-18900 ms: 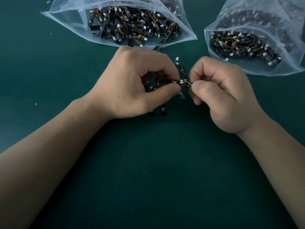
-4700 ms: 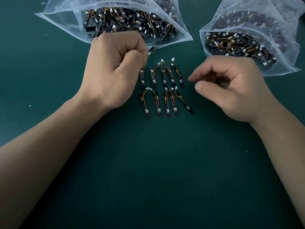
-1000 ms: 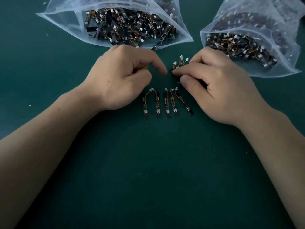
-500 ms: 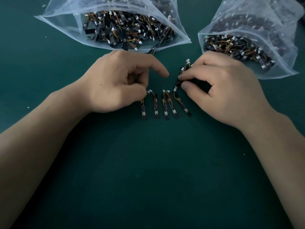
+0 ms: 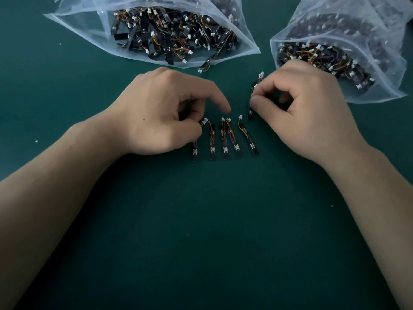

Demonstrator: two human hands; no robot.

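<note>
Several small black circuit boards with orange wires and white connectors lie in a row [image 5: 224,148] on the green mat. My left hand [image 5: 163,115] has its fingers curled, the index finger pointing right; its thumb and a finger pinch the wire end of the leftmost board [image 5: 195,151]. My right hand [image 5: 301,108] pinches a gathered bundle of the same boards [image 5: 253,90] between thumb and forefinger, held upright just right of the row. How many boards are in the bundle is hidden.
Two clear plastic bags full of the same wired boards lie at the back: one at the back left [image 5: 78,25], one at the back right [image 5: 391,81]. One board [image 5: 205,64] pokes out of the left bag's mouth. The green mat [image 5: 212,231] stretches toward me.
The upper row of boards has been gathered into my right hand, which has drawn back to the right. My left hand has dropped onto the left end of the lower row.
</note>
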